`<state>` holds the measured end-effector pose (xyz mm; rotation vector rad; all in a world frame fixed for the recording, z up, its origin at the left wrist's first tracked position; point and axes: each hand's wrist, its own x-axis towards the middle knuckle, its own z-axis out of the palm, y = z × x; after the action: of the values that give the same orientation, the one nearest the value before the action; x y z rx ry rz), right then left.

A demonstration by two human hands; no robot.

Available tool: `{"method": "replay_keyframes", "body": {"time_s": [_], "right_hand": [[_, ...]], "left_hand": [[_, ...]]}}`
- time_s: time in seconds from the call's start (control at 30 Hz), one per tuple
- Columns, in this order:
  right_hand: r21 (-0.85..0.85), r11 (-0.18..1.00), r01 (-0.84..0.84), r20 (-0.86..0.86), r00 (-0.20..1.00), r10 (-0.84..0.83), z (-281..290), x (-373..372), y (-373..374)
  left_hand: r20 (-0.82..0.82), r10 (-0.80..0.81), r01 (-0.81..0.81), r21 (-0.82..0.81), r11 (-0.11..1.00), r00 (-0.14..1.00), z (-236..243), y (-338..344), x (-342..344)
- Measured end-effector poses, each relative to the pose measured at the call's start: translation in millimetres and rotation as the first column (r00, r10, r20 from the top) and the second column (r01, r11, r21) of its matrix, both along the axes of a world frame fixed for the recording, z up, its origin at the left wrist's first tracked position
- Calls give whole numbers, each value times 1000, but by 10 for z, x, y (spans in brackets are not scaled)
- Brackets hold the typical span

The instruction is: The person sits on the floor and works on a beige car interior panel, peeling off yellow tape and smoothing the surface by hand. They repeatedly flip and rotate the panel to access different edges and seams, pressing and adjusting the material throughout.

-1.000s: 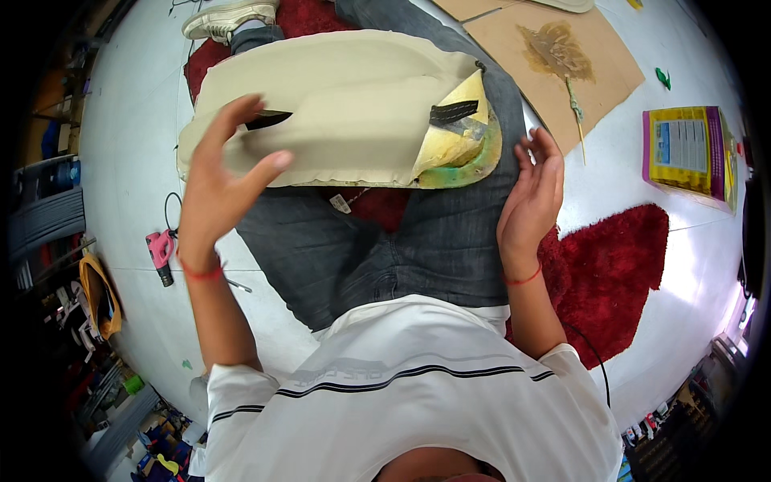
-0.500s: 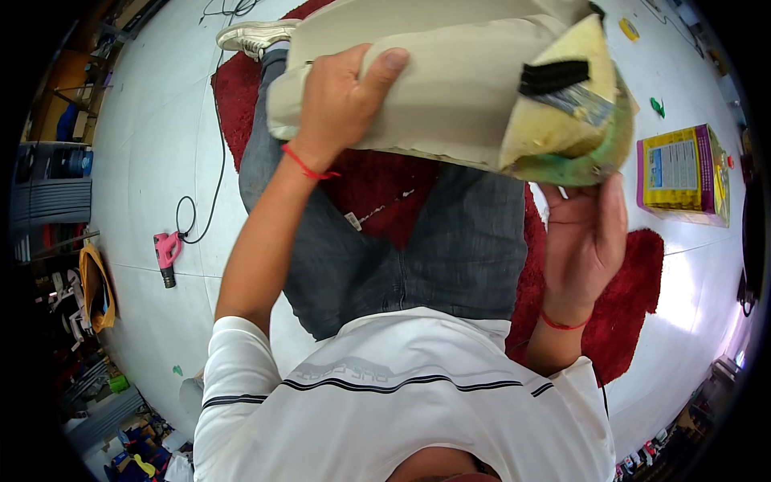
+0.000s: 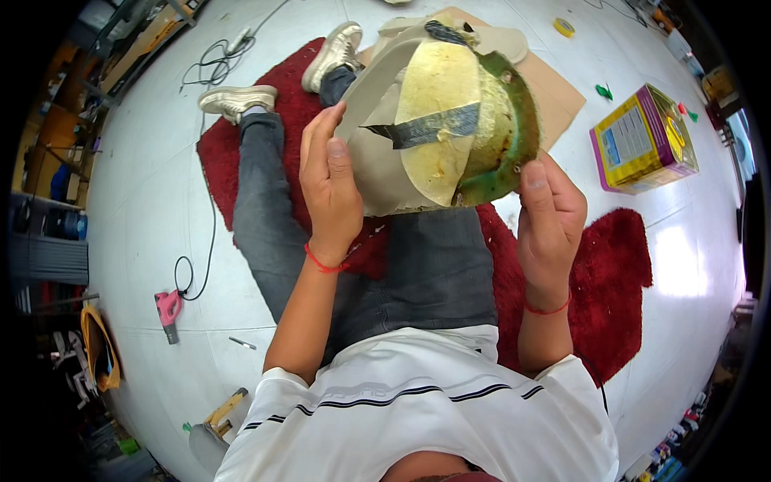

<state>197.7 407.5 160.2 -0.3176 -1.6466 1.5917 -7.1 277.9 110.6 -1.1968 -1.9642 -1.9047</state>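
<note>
Between my hands, above my lap, is a padded piece with a beige cover (image 3: pixel 373 165). Its end tilts toward me, showing a yellow foam pad (image 3: pixel 426 173) crossed by a black tape strip (image 3: pixel 446 127). A curved, stained greenish shell (image 3: pixel 524 120) rims its right side. My right hand (image 3: pixel 550 221) pinches the shell's lower right edge between thumb and fingers. My left hand (image 3: pixel 331 189) holds the beige left side, thumb and fingers stretched along it. The piece's underside is hidden.
A cardboard sheet (image 3: pixel 562 100) lies beyond the piece, and a red rug (image 3: pixel 618 265) lies under my legs. At right stands a yellow and purple tin (image 3: pixel 642 140). A pink heat gun (image 3: pixel 169 309) with its cord lies at left, near a pen (image 3: pixel 242 343).
The padded piece has turned from lying crosswise to showing its foam end toward me. My left hand has shifted from gripping its top to its left side; my right hand has moved slightly left.
</note>
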Motion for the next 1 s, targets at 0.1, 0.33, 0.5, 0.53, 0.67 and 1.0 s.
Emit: {"method": "replay_keyframes", "body": {"time_s": [0.1,0.33,0.5,0.53,0.67,1.0], "right_hand": [[156,986,-65,-1,998,66,208,-282,40],[340,789,-512,83,852,517,613,-1025,499],[366,669,-646,137,749,648,818,-1348,503],[415,645,-642,164,750,641,856,-1405,535],[431,622,-653,188,740,646,951,-1447,529],[483,706,-518,181,848,499,1092,-1511,786]], "left_hand": [[-81,-40,41,6,999,996,483,-305,104],[-524,247,-249,69,966,815,901,-985,-421],[-768,-128,-160,-288,944,627,1611,-1255,-649],[-784,-215,-149,-363,920,582,1729,-1210,-699],[-633,-454,42,-555,831,627,2066,-942,-953],[-733,-368,-137,-527,839,572,2090,-795,-739]]}}
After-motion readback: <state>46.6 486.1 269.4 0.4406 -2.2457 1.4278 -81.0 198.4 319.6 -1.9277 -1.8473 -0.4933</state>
